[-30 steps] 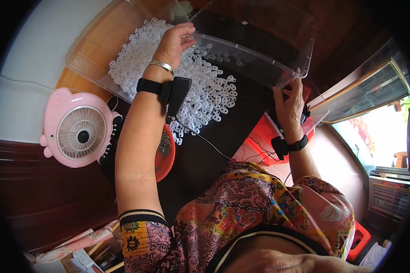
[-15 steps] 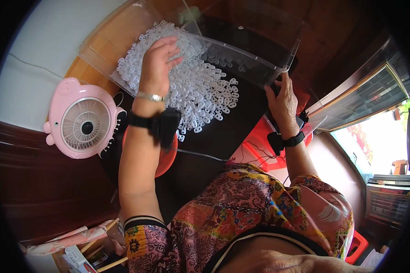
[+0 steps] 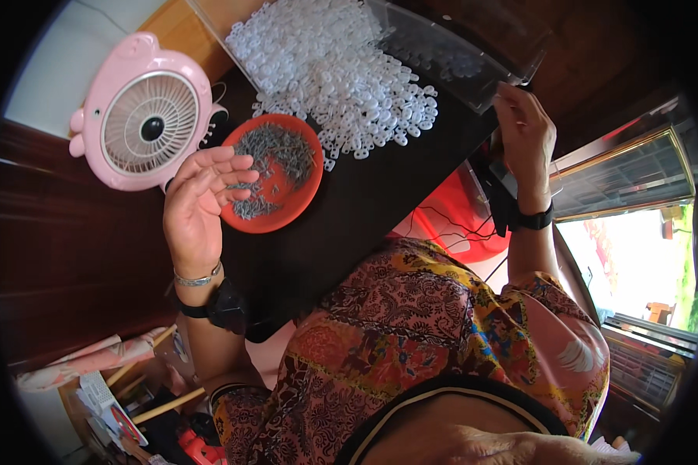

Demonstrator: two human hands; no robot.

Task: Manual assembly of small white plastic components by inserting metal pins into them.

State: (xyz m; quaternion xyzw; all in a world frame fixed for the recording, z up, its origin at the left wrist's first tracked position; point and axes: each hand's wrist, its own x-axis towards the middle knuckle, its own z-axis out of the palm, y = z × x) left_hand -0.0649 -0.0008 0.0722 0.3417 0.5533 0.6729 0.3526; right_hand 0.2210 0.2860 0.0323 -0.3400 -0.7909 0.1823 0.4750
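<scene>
My left hand (image 3: pixel 202 194) is open, palm turned inward and fingers apart, over the left rim of a round orange-red dish (image 3: pixel 298 198). Nothing shows in it. Many small grey metal pins or screws (image 3: pixel 283 151) lie in the dish; they are too small to name surely. Behind the dish, a heap of small white plastic pieces with holes (image 3: pixel 326 77) spills onto the black tabletop (image 3: pixel 349 209). At the right, my right hand (image 3: pixel 526 132) has bent fingers and thumb at the near corner of a clear plastic box (image 3: pixel 473 89). Part of its grip is hidden.
A pink animal-shaped fan (image 3: pixel 147 116) stands left of the dish. Below the table's right edge are a red plastic stool or tub (image 3: pixel 450 221) and dark cables. A wooden rack with papers (image 3: pixel 112 395) is at the lower left.
My left hand has moved from above the white heap back toward me and left, uncovering the dish. The view has shifted. My right hand stays by the box corner, its fingers more bent.
</scene>
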